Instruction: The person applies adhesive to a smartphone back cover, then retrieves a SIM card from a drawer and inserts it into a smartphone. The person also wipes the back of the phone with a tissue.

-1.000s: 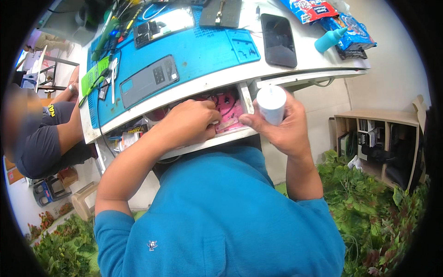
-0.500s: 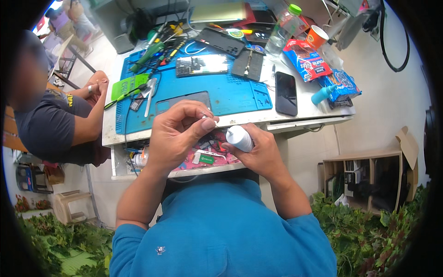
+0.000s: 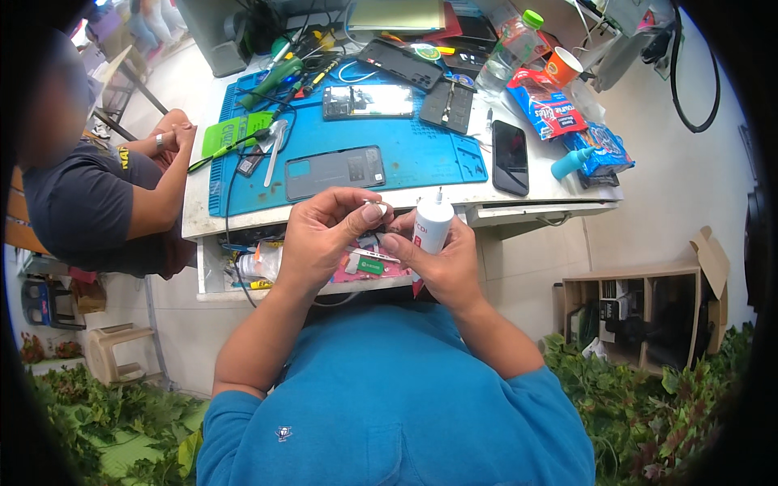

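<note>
My right hand (image 3: 450, 267) is wrapped around a white glue-like bottle (image 3: 432, 225) with a thin nozzle pointing up and some red on its side. In my left hand (image 3: 320, 243), thumb and fingers pinch a small white piece (image 3: 379, 208), perhaps a cap; the fingers partly hide it. Both hands are close together, over the open drawer at the front of the desk. Just beyond them, a grey phone back cover (image 3: 335, 172) lies on the blue work mat (image 3: 409, 158). Further back on the mat sits an opened phone (image 3: 369, 101).
Below my hands, the drawer (image 3: 212, 279) holds loose tools and small parts. A black phone (image 3: 510, 158), snack packs (image 3: 547, 105), a clear bottle (image 3: 509, 55) and a teal bottle (image 3: 572, 163) stand or lie at right. Screwdrivers (image 3: 275, 83) clutter the back left. A person (image 3: 89, 194) sits at left.
The bottle has turned more upright, showing its nozzle and red side. My hands have come closer together, and more of the grey back cover shows. The whole view has shifted slightly.
</note>
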A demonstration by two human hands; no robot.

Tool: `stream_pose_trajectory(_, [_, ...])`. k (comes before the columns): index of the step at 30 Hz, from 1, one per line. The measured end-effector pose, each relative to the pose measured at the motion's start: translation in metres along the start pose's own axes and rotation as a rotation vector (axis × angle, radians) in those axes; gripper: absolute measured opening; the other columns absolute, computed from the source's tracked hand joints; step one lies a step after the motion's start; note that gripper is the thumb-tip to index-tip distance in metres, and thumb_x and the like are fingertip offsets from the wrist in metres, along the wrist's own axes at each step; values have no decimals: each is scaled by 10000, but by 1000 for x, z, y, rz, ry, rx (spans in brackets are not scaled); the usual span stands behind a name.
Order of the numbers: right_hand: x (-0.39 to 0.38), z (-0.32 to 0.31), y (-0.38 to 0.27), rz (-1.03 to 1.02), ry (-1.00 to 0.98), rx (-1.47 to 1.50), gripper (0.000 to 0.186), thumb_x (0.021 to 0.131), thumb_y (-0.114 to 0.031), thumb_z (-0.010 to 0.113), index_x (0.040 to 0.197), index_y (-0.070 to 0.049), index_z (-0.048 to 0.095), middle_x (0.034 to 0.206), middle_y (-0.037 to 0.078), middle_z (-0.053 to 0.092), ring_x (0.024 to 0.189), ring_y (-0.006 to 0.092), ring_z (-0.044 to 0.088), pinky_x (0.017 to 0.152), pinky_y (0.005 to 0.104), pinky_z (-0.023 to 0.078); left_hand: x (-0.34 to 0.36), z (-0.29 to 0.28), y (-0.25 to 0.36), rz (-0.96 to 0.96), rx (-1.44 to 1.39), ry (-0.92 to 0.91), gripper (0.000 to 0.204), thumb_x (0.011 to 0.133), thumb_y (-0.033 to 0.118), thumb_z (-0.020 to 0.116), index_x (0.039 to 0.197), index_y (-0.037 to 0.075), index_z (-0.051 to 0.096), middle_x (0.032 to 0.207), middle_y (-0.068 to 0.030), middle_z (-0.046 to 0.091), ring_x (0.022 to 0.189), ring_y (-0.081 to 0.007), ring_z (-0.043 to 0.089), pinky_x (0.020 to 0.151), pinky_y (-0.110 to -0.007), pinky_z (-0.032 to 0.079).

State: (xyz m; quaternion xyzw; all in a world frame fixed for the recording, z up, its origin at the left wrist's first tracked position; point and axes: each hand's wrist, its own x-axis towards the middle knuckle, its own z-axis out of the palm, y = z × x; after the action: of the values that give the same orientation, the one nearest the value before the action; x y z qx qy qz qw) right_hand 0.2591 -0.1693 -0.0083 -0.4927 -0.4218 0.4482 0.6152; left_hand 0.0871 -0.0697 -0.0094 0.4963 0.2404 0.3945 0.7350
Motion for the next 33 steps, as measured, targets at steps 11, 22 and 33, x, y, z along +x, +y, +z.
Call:
stream_pose_trajectory(11, [-3,-29,0,-157,8,-609,241,823,-104,907,983,-26,745,875,93,720,790,201,709,733,373,560,-15,-29,-2,-76,-56,101,229,1011,113,745,1158,-58,707,1088,-192,771,989,-256,779,902,-368,650])
stream_pose_trajectory(22, [9,-38,-7,-232,-41,-672,444,719,-286,995,1008,-39,765,921,100,773,830,257,760,748,368,591,-11,-21,15,105,-53,88,218,1007,119,755,1148,-42,713,1023,-148,767,902,-226,781,824,-330,655])
stream_pose_trajectory(33, [12,-22,-3,-322,-59,-586,470,719,-290,994,1049,-50,760,923,97,762,822,259,757,723,380,597,-11,19,9,99,-67,62,264,999,167,771,1118,-58,702,986,-175,770,953,-257,789,857,-376,665])
